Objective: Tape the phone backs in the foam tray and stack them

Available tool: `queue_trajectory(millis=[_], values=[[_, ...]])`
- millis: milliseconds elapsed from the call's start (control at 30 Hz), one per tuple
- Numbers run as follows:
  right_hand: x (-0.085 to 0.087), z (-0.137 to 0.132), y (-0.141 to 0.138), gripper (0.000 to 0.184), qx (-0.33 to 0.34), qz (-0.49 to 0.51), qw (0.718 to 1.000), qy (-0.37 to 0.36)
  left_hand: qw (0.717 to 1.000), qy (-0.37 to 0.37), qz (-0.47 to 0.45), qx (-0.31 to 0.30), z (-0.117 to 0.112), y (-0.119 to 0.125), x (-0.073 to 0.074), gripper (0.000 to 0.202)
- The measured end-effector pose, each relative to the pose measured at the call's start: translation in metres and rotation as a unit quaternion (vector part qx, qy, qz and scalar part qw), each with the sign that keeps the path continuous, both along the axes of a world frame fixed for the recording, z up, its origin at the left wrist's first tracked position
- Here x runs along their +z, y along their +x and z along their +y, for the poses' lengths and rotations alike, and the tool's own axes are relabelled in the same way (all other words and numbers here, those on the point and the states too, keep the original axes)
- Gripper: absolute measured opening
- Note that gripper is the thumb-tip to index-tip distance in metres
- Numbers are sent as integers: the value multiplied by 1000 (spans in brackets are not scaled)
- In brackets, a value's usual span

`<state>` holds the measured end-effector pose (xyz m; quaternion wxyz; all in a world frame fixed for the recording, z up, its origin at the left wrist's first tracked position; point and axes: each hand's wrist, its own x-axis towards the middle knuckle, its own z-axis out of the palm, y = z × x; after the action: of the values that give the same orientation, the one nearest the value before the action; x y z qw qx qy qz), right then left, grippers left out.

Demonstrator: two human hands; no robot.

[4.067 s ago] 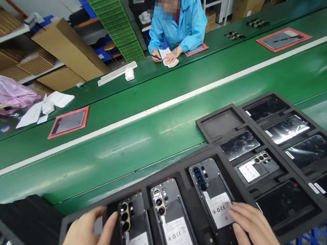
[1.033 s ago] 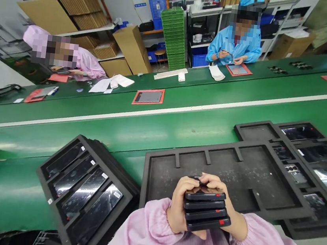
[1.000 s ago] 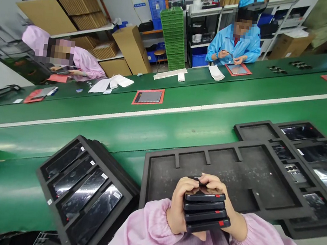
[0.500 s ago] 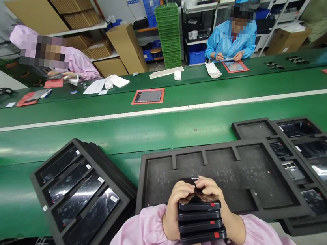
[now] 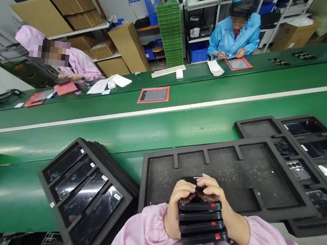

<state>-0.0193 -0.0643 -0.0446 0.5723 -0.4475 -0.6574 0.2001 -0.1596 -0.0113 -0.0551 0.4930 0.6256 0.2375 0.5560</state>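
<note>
Both my hands clasp a stack of several black phones (image 5: pixel 200 221) close to my chest, with pink sleeves below. My left hand (image 5: pixel 175 207) grips the stack's left side and my right hand (image 5: pixel 216 196) wraps over its top and right side. Just beyond the stack lies an empty black foam tray (image 5: pixel 234 175) with bare slots. A second foam tray (image 5: pixel 83 192) at my left holds several phones lying screen up.
Another foam tray (image 5: pixel 311 152) with phones lies at the right, partly under the empty one. Beyond runs the green conveyor belt (image 5: pixel 151 125) with a white stripe. Across it a person in blue (image 5: pixel 235 36) and a person in pink (image 5: pixel 66 63) work at red mats.
About four seconds ago my hands were on phones lying back up in the tray. Now the tray is empty and the phones are stacked in my hands. In the last second only the view shifted slightly.
</note>
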Motion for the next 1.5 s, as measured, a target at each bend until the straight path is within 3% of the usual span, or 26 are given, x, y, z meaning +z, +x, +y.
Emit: queue_trajectory(millis=[67, 133, 167, 233, 300, 367, 433, 500, 600, 733, 933, 1033, 1200, 1367, 1500], values=[[3, 3, 7, 47, 4, -55, 998, -40, 996, 85, -23, -10, 2, 3, 8, 77], [6, 6, 13, 41, -5, -109, 987, -115, 995, 95, -24, -9, 6, 6, 19, 81], [9, 7, 15, 36, -15, -124, 980, -153, 998, 64, -15, -9, 9, 8, 25, 79], [18, 7, 16, 28, -44, -128, 971, -198, 998, -66, 18, -2, 16, 16, 38, 72], [34, 5, 14, 28, -65, -126, 955, -259, 973, -224, 57, 8, 24, 26, 49, 63], [52, 3, 11, 37, -60, -125, 921, -363, 934, -347, 80, 11, 29, 38, 54, 62], [66, 3, 8, 55, -45, -134, 880, -454, 921, -379, 89, 18, 31, 49, 52, 62], [70, 4, 6, 72, -49, -150, 859, -488, 922, -373, 94, 46, 30, 54, 44, 55], [58, 7, 4, 79, -72, -141, 857, -490, 932, -337, 100, 89, 31, 54, 28, 51], [34, 6, 3, 71, -92, -123, 887, -435, 946, -297, 100, 83, 49, 54, 21, 39], [23, 2, 6, 62, -84, -139, 922, -353, 961, -258, 91, -31, 85, 59, 24, 30], [21, 1, 8, 60, -80, -149, 937, -307, 955, -266, 102, -84, 91, 55, 25, 28], [19, 1, 11, 54, -78, -149, 958, -233, 948, -274, 112, -114, 92, 52, 26, 24], [12, 0, 12, 39, -115, -141, 957, -226, 945, -271, 126, -133, 91, 52, 28, 19], [12, 2, 23, 38, -104, -136, 944, -283, 949, -242, 146, -137, 91, 52, 31, 18]])
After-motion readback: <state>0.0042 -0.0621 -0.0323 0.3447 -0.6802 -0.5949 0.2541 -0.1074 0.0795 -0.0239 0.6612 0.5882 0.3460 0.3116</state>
